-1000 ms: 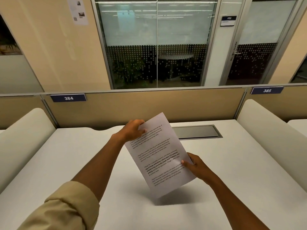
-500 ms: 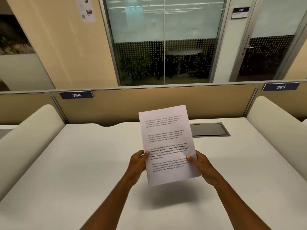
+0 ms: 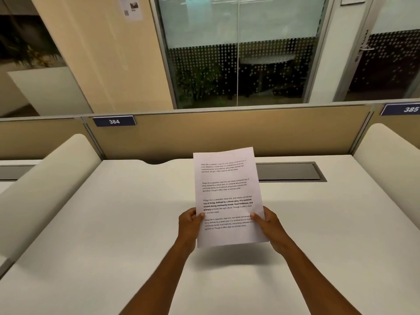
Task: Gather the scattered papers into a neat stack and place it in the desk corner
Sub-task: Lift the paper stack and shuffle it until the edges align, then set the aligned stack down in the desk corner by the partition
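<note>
A stack of white printed papers stands nearly upright above the white desk, its lower edge lifted off the surface and casting a shadow below. My left hand grips the stack's lower left edge, thumb on the front. My right hand grips the lower right edge the same way. Only the top sheet, with several paragraphs of text, is visible; how many sheets lie behind it I cannot tell. No other loose paper lies on the desk.
A tan partition labelled 384 closes the desk's far side. A grey cable hatch is set into the desk at the back right. Rounded cream dividers stand at the left and right.
The papers have turned from tilted to nearly upright and squared. My left hand has slid from the top left corner down to the lower left edge. The view has shifted slightly.
</note>
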`<state>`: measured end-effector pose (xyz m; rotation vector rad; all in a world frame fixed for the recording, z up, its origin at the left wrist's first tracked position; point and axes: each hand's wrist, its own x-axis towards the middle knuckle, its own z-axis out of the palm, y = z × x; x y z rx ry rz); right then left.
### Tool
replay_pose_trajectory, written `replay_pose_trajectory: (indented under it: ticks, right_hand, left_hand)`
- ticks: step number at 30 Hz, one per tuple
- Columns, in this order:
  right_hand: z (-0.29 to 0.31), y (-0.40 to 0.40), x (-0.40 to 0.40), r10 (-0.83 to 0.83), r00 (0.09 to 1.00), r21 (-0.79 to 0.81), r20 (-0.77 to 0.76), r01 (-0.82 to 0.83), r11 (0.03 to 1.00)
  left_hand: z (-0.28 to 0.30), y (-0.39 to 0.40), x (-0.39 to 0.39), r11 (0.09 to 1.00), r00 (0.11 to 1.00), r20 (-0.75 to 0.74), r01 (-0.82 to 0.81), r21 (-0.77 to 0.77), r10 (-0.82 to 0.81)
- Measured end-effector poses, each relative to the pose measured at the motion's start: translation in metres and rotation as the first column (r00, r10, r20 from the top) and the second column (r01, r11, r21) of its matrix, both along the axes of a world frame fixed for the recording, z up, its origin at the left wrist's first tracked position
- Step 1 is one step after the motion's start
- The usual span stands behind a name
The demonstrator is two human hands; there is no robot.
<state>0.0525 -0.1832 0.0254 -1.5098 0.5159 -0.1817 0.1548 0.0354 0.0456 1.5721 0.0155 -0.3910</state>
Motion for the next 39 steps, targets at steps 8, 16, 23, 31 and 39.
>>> replay_pose_trajectory:
  ticks: [8,16,23,31,39]
  right_hand:
    - [-0.009,-0.012,0.004,0.080,0.994,0.103,-0.074,-0.072,0.992]
    - [-0.011,-0.004,0.015,0.087,0.983,0.107,-0.161,-0.071,0.992]
    - [0.000,0.021,0.042,0.110,0.968,0.108,-0.224,-0.088,0.990]
    - [-0.001,0.092,0.102,0.073,0.972,0.134,-0.222,-0.044,0.990]
    - [-0.012,0.189,0.174,0.046,0.978,0.205,-0.206,-0.002,0.979]
  left_hand:
    - [-0.005,-0.004,-0.003,0.997,0.999,0.007,-0.047,0.052,0.047]
    - [-0.019,0.014,-0.001,0.989,0.994,-0.007,-0.109,0.095,0.111]
    - [-0.023,0.053,0.026,0.990,0.993,-0.032,-0.110,0.085,0.113]
    - [-0.025,0.131,0.096,0.998,0.987,-0.156,-0.047,-0.030,0.041]
    - [-0.022,0.229,0.189,0.998,0.982,-0.185,0.056,0.032,-0.049]
